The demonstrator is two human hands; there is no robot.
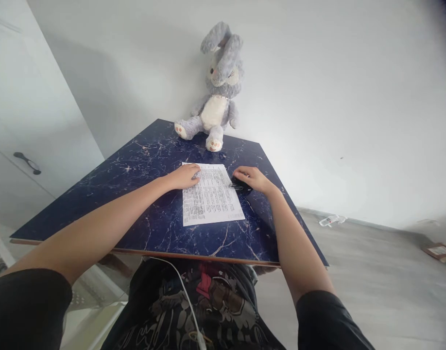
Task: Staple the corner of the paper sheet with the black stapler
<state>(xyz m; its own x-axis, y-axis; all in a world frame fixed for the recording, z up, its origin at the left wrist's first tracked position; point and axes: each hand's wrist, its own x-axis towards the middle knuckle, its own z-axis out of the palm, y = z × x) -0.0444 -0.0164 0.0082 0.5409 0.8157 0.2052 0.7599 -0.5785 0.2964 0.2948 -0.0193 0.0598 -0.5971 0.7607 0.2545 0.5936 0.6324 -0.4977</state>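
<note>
A printed sheet of paper (214,197) lies on the dark blue marbled table (164,218), dense with lines of text. My left hand (186,176) rests on the sheet's upper left edge, fingers extended and holding nothing. At the right edge of the page, my right hand (254,179) has its fingers closed over a small black object (242,185). Thin light lines show at that object's left end, by the paper. Its kind cannot be made out, since the hand covers part of it.
A grey plush rabbit (217,109) sits at the table's far end against the white wall (335,97). On the left is a white cabinet door with a dark handle (27,163). A clear plastic item (332,220) lies on the floor at right. A white cable (186,291) crosses my shirt.
</note>
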